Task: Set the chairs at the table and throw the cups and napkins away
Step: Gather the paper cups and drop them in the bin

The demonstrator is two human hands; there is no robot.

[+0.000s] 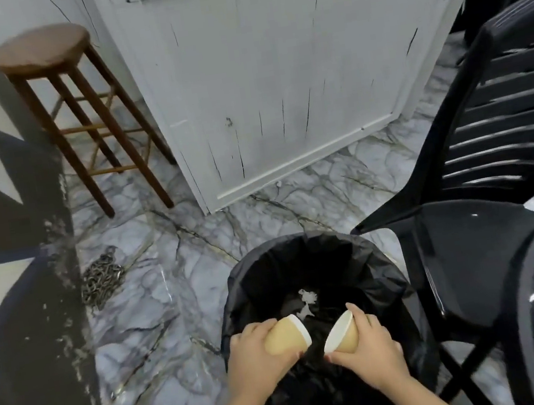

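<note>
From the head view, the left hand [257, 353] is wrapped around a tan paper cup [287, 336] tipped on its side, mouth toward the right hand. The right hand [370, 348] clasps a second tan cup [342, 333], tilted with its white rim facing the first; the rims sit near each other, apart. Directly beneath both grips gapes a black-lined bin [304, 255], crumpled white paper [306, 300] inside, just beyond the cups. Right of the right hand stands a black plastic chair [488, 210]. Far beyond the left hand is a wooden stool [70, 103].
</note>
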